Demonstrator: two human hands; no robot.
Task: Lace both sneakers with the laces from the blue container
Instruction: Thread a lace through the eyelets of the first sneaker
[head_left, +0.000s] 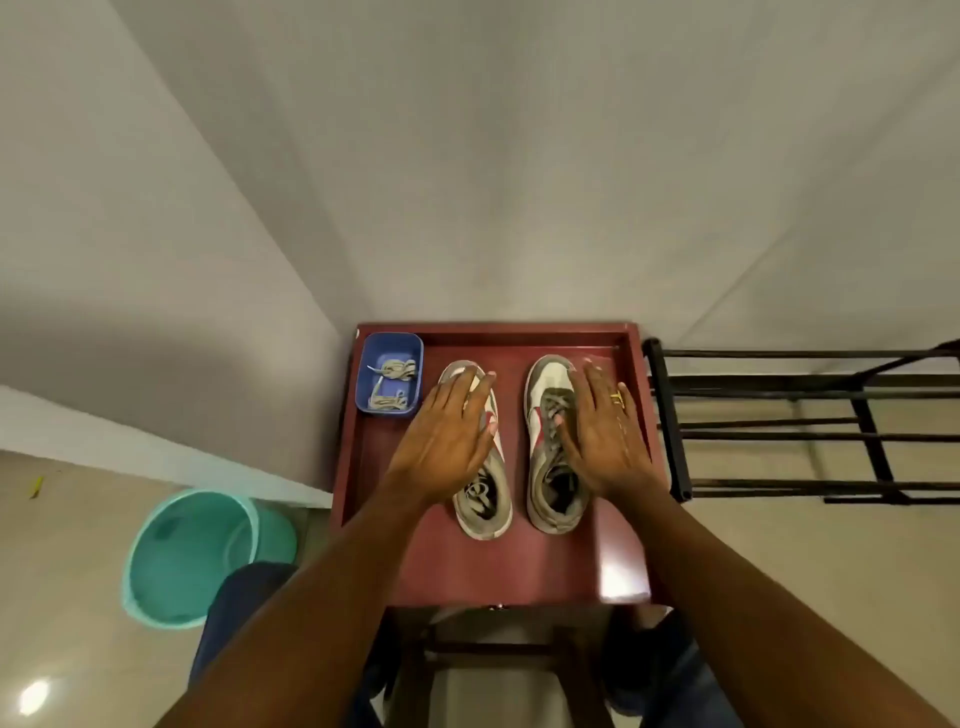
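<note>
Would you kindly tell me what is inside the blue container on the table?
A far lace bundle and a near lace bundle lie in the blue container. Its floor directly beneath them is covered; nothing else shows.

It looked like a corner of a home: plain white walls (519, 156), a glossy tiled floor (62, 582), a teal plastic bucket (192, 556) (set by the wall), a black metal rack (779, 434), and a small red wooden table (519, 571) bearing worn sneakers (553, 519).

Laces (392, 385) in container (365, 384), left of sneakers (550, 447).
</note>
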